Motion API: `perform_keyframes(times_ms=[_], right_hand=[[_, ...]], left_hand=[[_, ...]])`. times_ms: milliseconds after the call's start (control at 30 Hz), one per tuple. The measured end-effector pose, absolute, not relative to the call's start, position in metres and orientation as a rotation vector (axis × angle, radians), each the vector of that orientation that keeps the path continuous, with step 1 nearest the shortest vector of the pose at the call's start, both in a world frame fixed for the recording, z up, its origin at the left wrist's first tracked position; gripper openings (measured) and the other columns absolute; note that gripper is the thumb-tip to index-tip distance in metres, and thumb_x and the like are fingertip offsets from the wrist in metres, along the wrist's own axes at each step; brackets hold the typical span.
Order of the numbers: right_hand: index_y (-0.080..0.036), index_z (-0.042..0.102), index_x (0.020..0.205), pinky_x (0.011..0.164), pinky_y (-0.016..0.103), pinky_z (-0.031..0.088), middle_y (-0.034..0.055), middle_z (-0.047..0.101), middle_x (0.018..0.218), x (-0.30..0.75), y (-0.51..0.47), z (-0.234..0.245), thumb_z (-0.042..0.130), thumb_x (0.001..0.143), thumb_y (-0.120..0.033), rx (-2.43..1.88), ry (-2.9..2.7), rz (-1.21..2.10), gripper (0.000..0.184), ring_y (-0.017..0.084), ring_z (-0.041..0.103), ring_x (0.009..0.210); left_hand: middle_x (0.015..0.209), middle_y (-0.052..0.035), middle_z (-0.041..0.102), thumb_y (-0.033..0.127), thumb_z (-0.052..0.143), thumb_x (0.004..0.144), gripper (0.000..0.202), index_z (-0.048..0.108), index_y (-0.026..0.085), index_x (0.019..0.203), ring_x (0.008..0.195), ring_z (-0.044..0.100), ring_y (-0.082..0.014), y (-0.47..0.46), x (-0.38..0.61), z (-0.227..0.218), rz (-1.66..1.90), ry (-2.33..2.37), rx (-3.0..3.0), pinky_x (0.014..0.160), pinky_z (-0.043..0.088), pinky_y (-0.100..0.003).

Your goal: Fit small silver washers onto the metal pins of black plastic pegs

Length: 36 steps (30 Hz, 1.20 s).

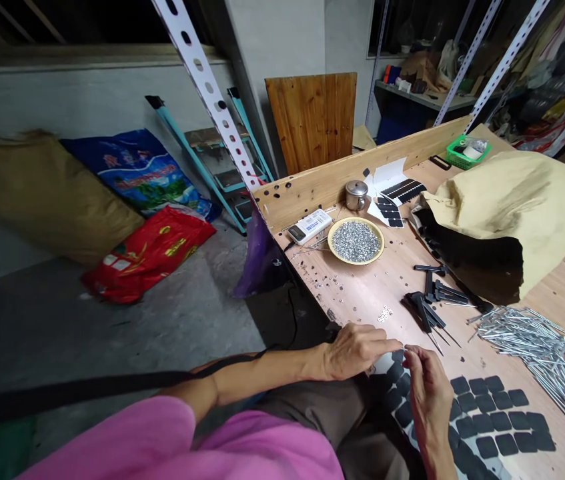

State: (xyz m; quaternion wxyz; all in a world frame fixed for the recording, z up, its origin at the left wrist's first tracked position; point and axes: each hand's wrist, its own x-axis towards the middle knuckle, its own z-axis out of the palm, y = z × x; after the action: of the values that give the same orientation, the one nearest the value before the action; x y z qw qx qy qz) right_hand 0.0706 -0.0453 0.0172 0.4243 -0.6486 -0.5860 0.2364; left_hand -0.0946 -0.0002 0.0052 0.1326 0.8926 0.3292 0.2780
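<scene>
Two grips are clamping one tiny metal pin (404, 349), the left hand (357, 350) pinching from 9 o'clock, the right hand (426, 381) from 5 o'clock.

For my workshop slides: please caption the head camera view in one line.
Left hand and right hand pinch a tiny metal piece above a wooden workbench, beside black rounded pads.

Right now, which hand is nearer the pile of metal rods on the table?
The right hand. It is to the left of the pile of metal rods, not touching it. The left hand is farther away, on the right hand's far side.
</scene>
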Motion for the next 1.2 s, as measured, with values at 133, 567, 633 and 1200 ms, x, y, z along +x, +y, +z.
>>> perform_keyframes(times_ms=[133, 567, 633, 1200], right_hand=[[-0.02, 0.057, 0.067, 0.056, 0.025, 0.046, -0.0004, 0.058, 0.058, 0.062, -0.043, 0.018, 0.051, 0.079, -0.054, -1.622, -1.303, 0.792, 0.037, 0.014, 0.056, 0.056], [-0.02, 0.06, 0.079, 0.056, 0.024, 0.046, 0.0014, 0.062, 0.067, 0.079, -0.035, 0.018, 0.051, 0.086, -0.043, -1.497, -1.735, 0.56, 0.025, 0.014, 0.059, 0.059], [-0.021, 0.057, 0.082, 0.056, 0.024, 0.045, 0.0015, 0.061, 0.069, 0.08, -0.035, 0.015, 0.045, 0.09, -0.036, -1.403, -1.899, 0.387, 0.021, 0.013, 0.057, 0.06], [-0.022, 0.054, 0.069, 0.047, 0.024, 0.037, 0.0, 0.055, 0.062, 0.082, -0.038, 0.018, 0.027, 0.095, -0.042, -1.543, -2.006, 0.198, 0.043, 0.012, 0.051, 0.051]], left_hand=[[0.068, -0.001, 0.061, 0.015, 0.039, 0.091, 0.029, 0.063, 0.018, 0.109, 0.067, 0.059, -0.0125, 0.001, -0.097, 0.002, 0.836, 0.927, 2.734, 0.062, 0.046, -0.021], [0.083, -0.0021, 0.069, 0.024, 0.051, 0.089, 0.022, 0.068, 0.019, 0.102, 0.077, 0.064, -0.0107, 0.01, -0.098, 0.007, 0.751, 0.918, 2.208, 0.069, 0.046, -0.017], [0.08, -0.001, 0.068, 0.024, 0.049, 0.09, 0.022, 0.067, 0.021, 0.103, 0.073, 0.063, -0.0103, 0.008, -0.101, 0.005, 0.724, 0.91, 2.323, 0.065, 0.044, -0.017], [0.081, -0.0041, 0.069, 0.025, 0.049, 0.09, 0.023, 0.069, 0.016, 0.098, 0.074, 0.063, -0.0108, 0.006, -0.091, 0.004, 0.819, 0.852, 2.125, 0.069, 0.047, -0.017]])
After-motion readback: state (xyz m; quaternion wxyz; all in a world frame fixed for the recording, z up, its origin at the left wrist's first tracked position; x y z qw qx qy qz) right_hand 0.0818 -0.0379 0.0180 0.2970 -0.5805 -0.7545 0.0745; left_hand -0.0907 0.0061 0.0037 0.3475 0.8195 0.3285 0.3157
